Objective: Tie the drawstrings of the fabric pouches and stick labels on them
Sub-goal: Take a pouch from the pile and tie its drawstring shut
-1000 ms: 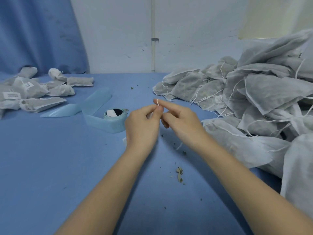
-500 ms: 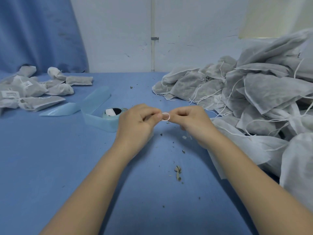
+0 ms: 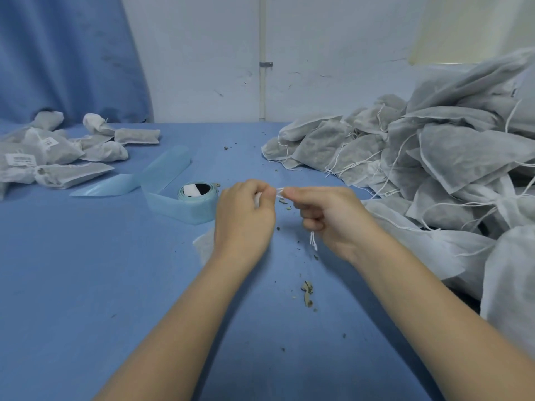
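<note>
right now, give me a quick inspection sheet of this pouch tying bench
surface: blue cloth table, bare in front.
job's things: untied pouch pile at right; tied, labelled pouches at left; label roll with loose blue backing strip.
clutter: dried herb crumbs between the forearms.
grippers: left hand and right hand each pinch the white drawstring; pouch under the left hand mostly hidden.
cables: nothing seen.
surroundings: white wall with pipe, blue curtain.
</note>
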{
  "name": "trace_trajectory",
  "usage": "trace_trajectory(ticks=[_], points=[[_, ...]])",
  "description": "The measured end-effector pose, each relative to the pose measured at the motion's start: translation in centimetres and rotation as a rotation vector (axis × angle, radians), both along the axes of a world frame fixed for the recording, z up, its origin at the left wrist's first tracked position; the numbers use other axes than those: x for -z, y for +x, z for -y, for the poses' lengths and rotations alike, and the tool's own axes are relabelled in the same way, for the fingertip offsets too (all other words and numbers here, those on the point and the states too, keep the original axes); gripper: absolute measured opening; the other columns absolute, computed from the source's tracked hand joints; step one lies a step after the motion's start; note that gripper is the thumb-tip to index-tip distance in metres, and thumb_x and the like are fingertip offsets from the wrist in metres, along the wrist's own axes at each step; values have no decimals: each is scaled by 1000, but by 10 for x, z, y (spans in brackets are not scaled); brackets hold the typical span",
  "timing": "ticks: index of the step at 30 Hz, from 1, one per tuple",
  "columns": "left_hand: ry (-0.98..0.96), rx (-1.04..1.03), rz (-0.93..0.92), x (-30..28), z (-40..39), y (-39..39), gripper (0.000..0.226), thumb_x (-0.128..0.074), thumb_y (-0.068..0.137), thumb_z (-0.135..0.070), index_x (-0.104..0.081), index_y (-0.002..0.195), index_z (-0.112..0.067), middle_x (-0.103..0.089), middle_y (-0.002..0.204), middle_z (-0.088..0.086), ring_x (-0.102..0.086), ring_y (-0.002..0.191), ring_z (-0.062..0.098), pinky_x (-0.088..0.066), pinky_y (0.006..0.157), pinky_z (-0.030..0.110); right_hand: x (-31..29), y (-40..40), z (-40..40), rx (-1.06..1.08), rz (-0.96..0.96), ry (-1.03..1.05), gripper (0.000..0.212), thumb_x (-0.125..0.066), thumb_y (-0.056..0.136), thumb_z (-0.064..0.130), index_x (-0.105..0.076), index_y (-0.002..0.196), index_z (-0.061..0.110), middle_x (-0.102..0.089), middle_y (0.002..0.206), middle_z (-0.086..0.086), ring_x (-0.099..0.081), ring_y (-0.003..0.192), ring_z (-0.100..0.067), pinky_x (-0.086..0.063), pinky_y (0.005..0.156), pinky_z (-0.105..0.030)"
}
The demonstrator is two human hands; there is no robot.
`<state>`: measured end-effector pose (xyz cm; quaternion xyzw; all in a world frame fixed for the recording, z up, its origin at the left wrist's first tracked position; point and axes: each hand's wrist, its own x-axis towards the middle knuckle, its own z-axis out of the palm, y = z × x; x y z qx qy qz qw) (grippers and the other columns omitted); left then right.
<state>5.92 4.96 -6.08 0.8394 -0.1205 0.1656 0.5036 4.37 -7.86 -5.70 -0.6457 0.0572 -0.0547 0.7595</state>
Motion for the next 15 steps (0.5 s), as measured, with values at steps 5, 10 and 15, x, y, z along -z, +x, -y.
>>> trace_trajectory(ticks=[5, 10, 15], points=[[-602, 133, -502, -13, 7, -5, 9, -49, 90, -4, -51, 82, -6, -36, 66, 2, -34, 66, 17, -27, 60, 24, 3, -1, -6, -188, -12, 112, 14, -58, 87, 8, -69, 79, 3, -39, 58, 6, -24, 46, -5, -17, 40, -14], [-383, 167, -223, -6, 1, -9, 20, -57, 87, 0, -58, 90, -20, -59, 85, -3, -53, 72, 9, -42, 69, 17, 3, 0, -6, -97, 58, 77, 19, -59, 85, 6, -70, 70, 7, -40, 61, 3, -23, 51, -7, -15, 45, -18], [10, -41, 403, 0, 1, -14, 20, -59, 79, -5, -74, 90, -12, -69, 92, -2, -57, 87, 13, -34, 82, 9, -1, -4, -5, -42, 96, 27, 17, -63, 79, 8, -70, 63, 9, -40, 62, -1, -24, 51, -9, -15, 46, -21]])
